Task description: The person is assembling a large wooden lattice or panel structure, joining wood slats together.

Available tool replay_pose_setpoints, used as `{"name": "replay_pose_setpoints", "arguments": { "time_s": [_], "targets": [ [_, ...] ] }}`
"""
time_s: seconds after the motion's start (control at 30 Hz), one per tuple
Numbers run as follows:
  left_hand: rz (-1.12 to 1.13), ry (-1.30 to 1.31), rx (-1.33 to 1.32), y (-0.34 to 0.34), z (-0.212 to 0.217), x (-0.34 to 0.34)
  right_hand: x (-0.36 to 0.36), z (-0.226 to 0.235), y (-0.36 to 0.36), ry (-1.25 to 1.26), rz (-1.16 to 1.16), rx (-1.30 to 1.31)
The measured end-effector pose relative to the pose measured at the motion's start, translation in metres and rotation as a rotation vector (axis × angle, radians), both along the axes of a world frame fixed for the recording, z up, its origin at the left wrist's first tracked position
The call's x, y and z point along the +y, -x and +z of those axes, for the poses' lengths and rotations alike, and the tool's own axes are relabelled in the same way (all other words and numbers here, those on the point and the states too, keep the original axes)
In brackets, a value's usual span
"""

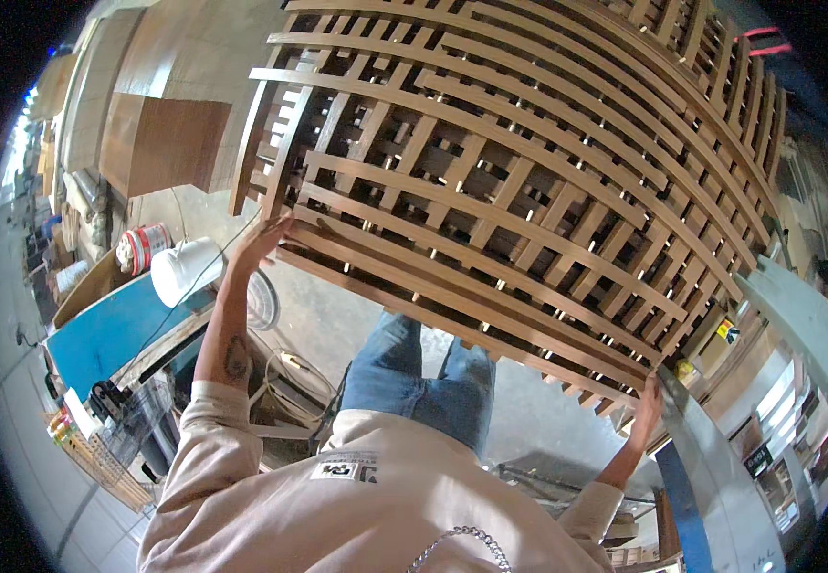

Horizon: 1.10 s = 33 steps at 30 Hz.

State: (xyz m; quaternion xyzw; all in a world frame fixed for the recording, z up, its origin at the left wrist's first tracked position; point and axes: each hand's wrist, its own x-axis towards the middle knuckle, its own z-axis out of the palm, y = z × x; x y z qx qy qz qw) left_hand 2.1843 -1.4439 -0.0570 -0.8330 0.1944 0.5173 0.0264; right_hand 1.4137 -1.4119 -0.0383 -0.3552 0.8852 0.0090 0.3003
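Note:
A tall stack of long brown wooden slats (pixel 490 227) lies in crossed layers in front of me, with gaps between the strips. Both my arms reach out to its near side. At the left end of a near wooden slat (pixel 452 277), my left hand (pixel 263 237) has its fingers closed round the tip. My right hand (pixel 649 409) grips what looks like the other end of that slat, at the right. Parts of the fingers on both hands are hidden by the wood. Another slat (pixel 385 294) runs just below, nearest my legs.
Left of me are a white bucket (pixel 185 271), a red-and-white pail (pixel 143 248) and a blue board (pixel 113 332). A brown sheet (pixel 167 138) lies beyond. A hose (pixel 299 377) coils by my legs. A grey metal beam (pixel 710 458) stands close on the right.

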Motion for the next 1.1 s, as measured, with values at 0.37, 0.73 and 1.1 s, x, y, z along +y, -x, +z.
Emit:
{"name": "replay_pose_setpoints", "arguments": {
  "time_s": [0.37,0.73,1.1],
  "targets": [
    [-0.164,0.202,-0.426,0.013,-0.024,0.012,0.019,-0.015,-0.011,0.174,-0.579,-0.328],
    [-0.077,0.412,-0.259,-0.017,-0.042,0.011,0.01,-0.032,0.025,0.129,-0.237,-0.117],
    [-0.167,0.406,-0.288,0.026,-0.037,-0.116,-0.15,-0.055,0.002,0.171,-0.03,-0.074]
  ]
}}
